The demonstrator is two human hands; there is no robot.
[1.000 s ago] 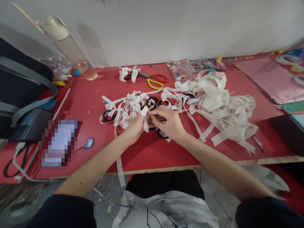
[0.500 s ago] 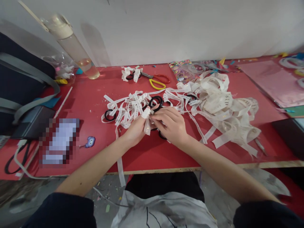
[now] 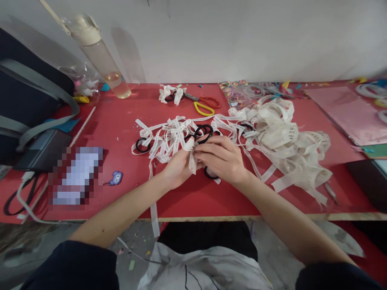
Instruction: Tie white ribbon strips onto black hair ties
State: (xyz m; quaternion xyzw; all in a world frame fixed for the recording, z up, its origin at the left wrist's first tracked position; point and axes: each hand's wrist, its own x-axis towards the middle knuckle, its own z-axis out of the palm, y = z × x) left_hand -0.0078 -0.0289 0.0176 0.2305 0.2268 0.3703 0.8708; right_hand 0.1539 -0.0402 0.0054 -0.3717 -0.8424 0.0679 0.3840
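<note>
Both my hands meet over the middle of the red table. My left hand (image 3: pixel 178 169) is closed on a white printed ribbon (image 3: pixel 192 162), one end of which hangs down in front. Fingers bent, my right hand (image 3: pixel 222 158) pinches the same ribbon from the other side. A black hair tie (image 3: pixel 203 133) rises just above the fingertips, against the ribbon. Where the ribbon passes round the tie is hidden by the fingers. Behind and left lie narrow printed ribbons (image 3: pixel 165 141) with another black hair tie (image 3: pixel 142 145) among them. Below my right hand a black ring (image 3: pixel 211 173) partly shows.
A heap of wide white ribbon (image 3: pixel 284 133) spreads at right. Scissors (image 3: pixel 205 105) with red and yellow handles lie at the back, beside a ribbon bow (image 3: pixel 171 94). A water bottle (image 3: pixel 105 60), a blurred phone (image 3: pixel 79 175) and a purple charm (image 3: pixel 116 178) are at left.
The hands and the ribbon have shifted slightly right in view, along with the whole scene. My right fingers have moved a little over the ribbon; both hands keep hold.
</note>
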